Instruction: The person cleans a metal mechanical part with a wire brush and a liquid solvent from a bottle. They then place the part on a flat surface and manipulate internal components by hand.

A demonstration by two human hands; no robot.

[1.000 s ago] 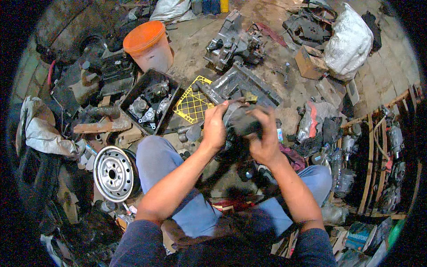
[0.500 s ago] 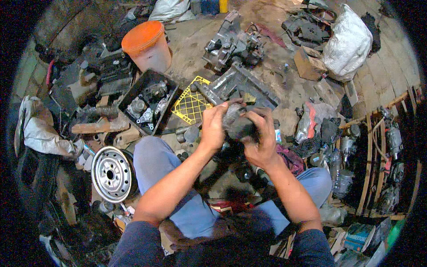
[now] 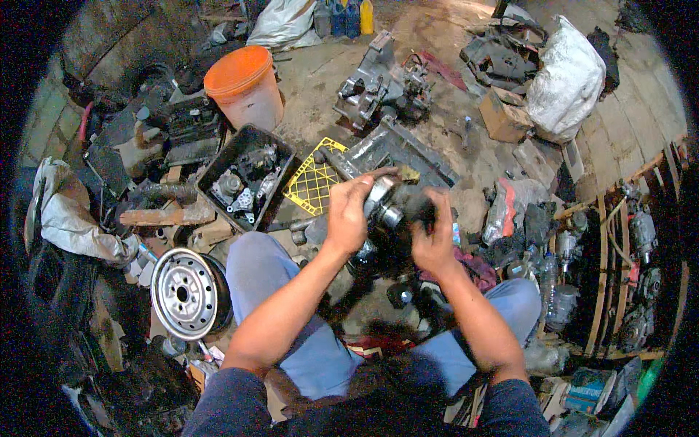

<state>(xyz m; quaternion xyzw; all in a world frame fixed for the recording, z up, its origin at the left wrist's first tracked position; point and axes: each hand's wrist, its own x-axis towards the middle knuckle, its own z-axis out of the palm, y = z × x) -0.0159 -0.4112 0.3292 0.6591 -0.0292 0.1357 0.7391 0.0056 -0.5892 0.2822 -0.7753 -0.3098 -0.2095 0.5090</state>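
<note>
Right of a flat yellow plastic lattice [image 3: 314, 180], a person's left hand [image 3: 346, 218] grips a shiny, rounded metal part [image 3: 386, 201]; the right hand [image 3: 435, 239], blurred, is at its dark side, its grip unclear. Bright, smooth metal shows where dull grey faced up half a second ago, suggesting the part was turned or opened.

metal part [image 3: 381, 192] | shiny, rounded, held up | dark piece [image 3: 417, 205] | blurred, alongside
</note>
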